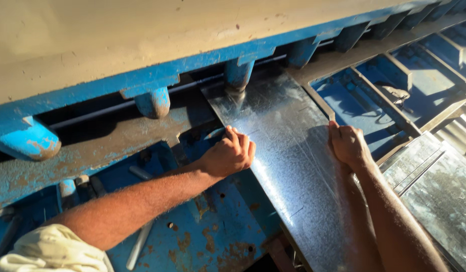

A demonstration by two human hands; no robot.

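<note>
Looking down from my head camera, I have both hands on a long galvanised metal sheet that lies flat on the blue table of a shearing machine. The sheet runs from the lower middle of the view up and away, and its far end sits under the blue hold-down foot of the machine's cream-coloured upper beam.

My left hand is at the sheet's left edge, about halfway along it. The fingers are curled tight into a near fist over that edge, gripping it, knuckles up. My forearm reaches in from the lower left, with a pale rolled sleeve at the corner.

My right hand is at the sheet's right edge, just across from the left. Its fingers are bent down over the edge and closed on it; the fingertips are hidden below the sheet, so I cannot tell how far they wrap.

More blue hold-down feet stand in a row along the beam, one to the left and one at the far left. The table's paint is worn and rusty. To the right are open blue bays between support arms, and at the lower right lies another grey sheet, apart from mine.
</note>
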